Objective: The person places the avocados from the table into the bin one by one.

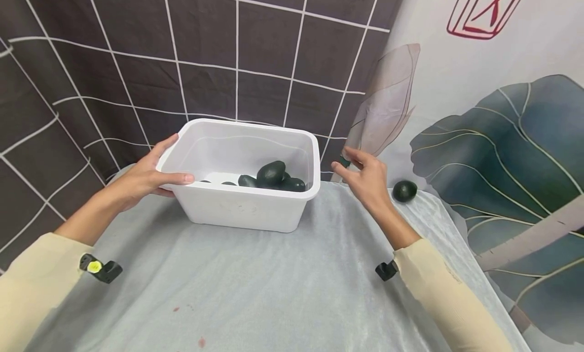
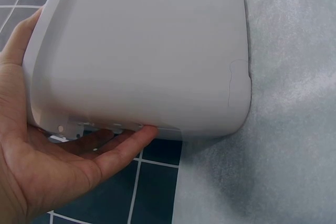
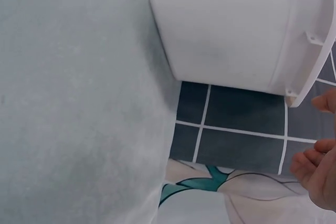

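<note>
A white plastic bin (image 1: pixel 242 210) stands upright at the back of the table. Inside it lie several dark green avocados (image 1: pixel 271 173), mostly toward its right end; the front wall hides part of them. My left hand (image 1: pixel 140 180) grips the bin's left end, with the thumb and fingers spread about the rim. In the left wrist view, the fingers (image 2: pixel 123 153) press against the bin's end wall. My right hand (image 1: pixel 368 178) is held in the air right of the bin, apart from it, fingers loosely bent and holding nothing. Behind that hand, one avocado (image 1: pixel 404 190) lies on the cloth.
A pale grey-blue cloth (image 1: pixel 255 291) covers the table. Behind the bin hangs a dark curtain (image 1: pixel 205 32) with white grid lines. To the right hangs a light curtain with large leaf prints (image 1: pixel 511 139), close to the table's right edge.
</note>
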### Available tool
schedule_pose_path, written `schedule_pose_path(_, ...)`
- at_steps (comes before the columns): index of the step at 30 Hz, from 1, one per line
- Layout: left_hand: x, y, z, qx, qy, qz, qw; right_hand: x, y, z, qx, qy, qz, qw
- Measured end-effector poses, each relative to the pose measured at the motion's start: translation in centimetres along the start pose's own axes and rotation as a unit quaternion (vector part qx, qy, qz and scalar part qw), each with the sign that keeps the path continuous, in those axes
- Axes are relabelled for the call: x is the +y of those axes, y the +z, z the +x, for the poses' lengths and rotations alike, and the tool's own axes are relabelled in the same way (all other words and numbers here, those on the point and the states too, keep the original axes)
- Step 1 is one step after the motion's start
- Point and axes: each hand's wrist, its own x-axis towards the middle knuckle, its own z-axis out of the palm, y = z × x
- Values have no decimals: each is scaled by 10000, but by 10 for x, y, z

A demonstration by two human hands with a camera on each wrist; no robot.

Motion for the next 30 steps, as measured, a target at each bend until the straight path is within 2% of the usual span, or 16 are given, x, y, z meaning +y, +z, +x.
schedule_pose_path(11, 0, 0, 1, 19, 21, -4, 10000, 13, -9, -9, -48, 348, 92, 9993)
schedule_pose_path(30, 0, 0, 1, 37, -27, -37, 10000, 34, -25, -23, -52, 780, -231, 9967)
